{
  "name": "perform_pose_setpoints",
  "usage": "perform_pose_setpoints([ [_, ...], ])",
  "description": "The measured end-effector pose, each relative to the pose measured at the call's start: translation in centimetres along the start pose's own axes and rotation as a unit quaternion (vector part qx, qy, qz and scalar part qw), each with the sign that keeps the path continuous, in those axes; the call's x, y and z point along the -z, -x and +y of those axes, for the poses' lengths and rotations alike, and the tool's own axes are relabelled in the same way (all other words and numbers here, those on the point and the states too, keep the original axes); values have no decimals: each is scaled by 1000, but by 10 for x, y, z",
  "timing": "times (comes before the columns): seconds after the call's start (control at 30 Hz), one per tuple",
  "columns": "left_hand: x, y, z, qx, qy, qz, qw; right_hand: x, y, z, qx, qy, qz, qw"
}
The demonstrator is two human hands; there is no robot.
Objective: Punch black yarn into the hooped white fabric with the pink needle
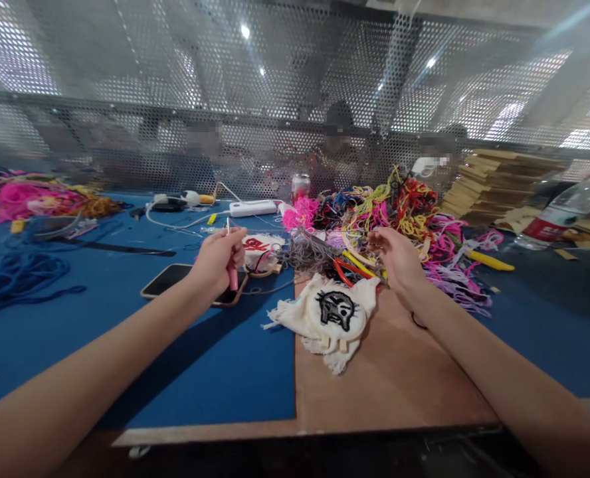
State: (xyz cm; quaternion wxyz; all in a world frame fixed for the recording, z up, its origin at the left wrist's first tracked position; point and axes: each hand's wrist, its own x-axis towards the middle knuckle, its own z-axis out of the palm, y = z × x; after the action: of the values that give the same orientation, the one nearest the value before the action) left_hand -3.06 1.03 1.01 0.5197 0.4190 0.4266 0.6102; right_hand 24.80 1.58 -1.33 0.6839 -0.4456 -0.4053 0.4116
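Note:
My left hand (220, 255) is closed around a pink pen-like punch needle (234, 277), its pale thin end pointing up. A thin strand (305, 230) runs roughly level between my two hands. My right hand (397, 259) pinches the strand's other end with thumb and fingers, over the yarn pile. Below and between the hands lies a white cloth in a hoop (319, 332), with a black and grey animal face (337, 310) worked on it. Behind my left hand is a smaller hooped cloth with red stitching (258, 245). A phone (165, 282) rests under that hand.
A tangled heap of coloured yarn (414, 206) spreads behind my right hand, with red-handled and yellow-handled tools (347, 272) beside it. Blue yarn (20, 279) lies left. A can (300, 186), white power strip (252, 208), plastic bottle (564, 209) and cardboard stack (494, 179) stand near the perforated screen (285, 86).

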Motion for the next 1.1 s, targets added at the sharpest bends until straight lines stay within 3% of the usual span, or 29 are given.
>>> perform_pose_setpoints([
  [0.13, 5, -7, 1, 2, 16, 62, 998, 6, -5, -5, -30, -64, 55, 996],
  [0.27, 8, -12, 2, -7, 24, 107, 994, 10, -9, -6, -9, -64, 82, 994],
  [0.43, 6, -8, -2, -7, 8, 59, 998, 8, -3, 0, 29, 13, 23, 999],
  [0.63, 3, -6, -6, 16, -22, 10, 1000, 4, 1, 1, 7, 38, -4, 999],
  [1.1, 6, -12, -9, 72, 38, 15, 997, 3, 3, -2, -54, 0, -42, 998],
])
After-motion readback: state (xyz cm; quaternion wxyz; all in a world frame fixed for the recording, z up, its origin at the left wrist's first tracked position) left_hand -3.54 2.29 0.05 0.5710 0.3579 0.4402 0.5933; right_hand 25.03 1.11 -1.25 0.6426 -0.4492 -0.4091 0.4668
